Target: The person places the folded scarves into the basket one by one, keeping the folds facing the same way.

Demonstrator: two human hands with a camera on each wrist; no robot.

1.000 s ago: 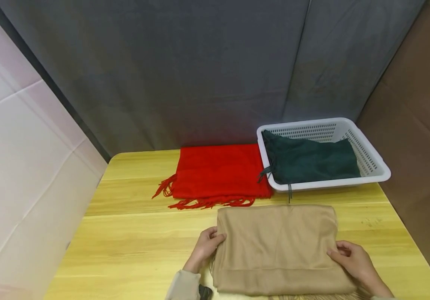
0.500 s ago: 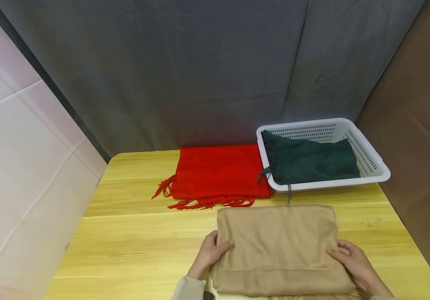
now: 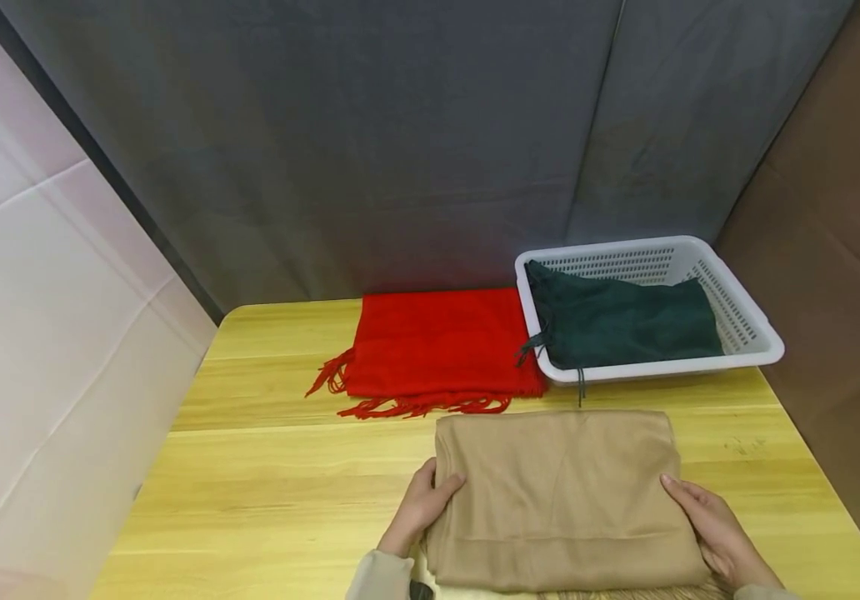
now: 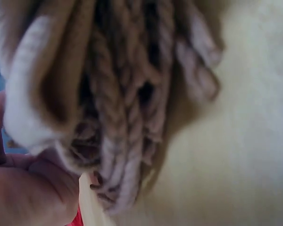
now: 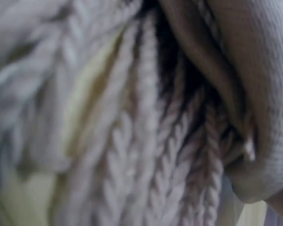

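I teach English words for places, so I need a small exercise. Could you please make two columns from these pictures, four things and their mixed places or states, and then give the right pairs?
Things
1. red cloth
2. dark green cloth
3. beige cloth
4. white basket

Places or states
A. held by the left hand and right hand
B. has one cloth inside
C. just left of the basket
D. inside the basket

Pairs: 1-C, 2-D, 3-A, 4-B
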